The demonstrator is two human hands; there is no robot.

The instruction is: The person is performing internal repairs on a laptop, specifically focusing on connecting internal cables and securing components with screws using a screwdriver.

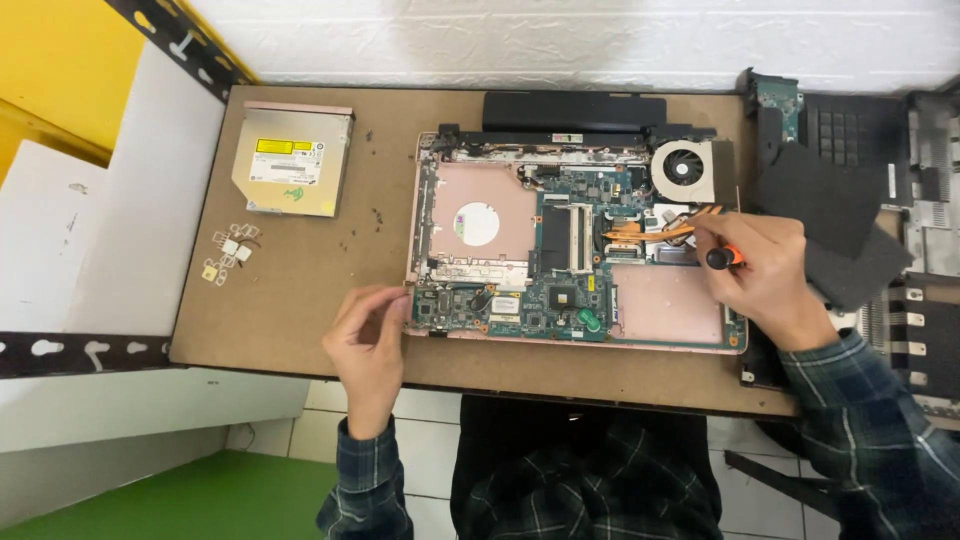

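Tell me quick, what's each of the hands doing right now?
Left hand: loosely curled, holding nothing, at the opened laptop corner.
Right hand: closed on an orange-and-black screwdriver.

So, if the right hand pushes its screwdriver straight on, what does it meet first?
The right hand aims the screwdriver leftward; it would probably meet the copper pipes on the laptop board first, though depth is unclear.

I see a matt brown fibreboard surface (300, 290), looks slightly rough. Laptop base (670, 305) is smooth pink plastic w/ glossy green circuit board (540, 305) and copper pipes (640, 232). Optical drive (292, 160) has dull brushed metal. Screwdriver (725, 258) grip: orange/black plastic.
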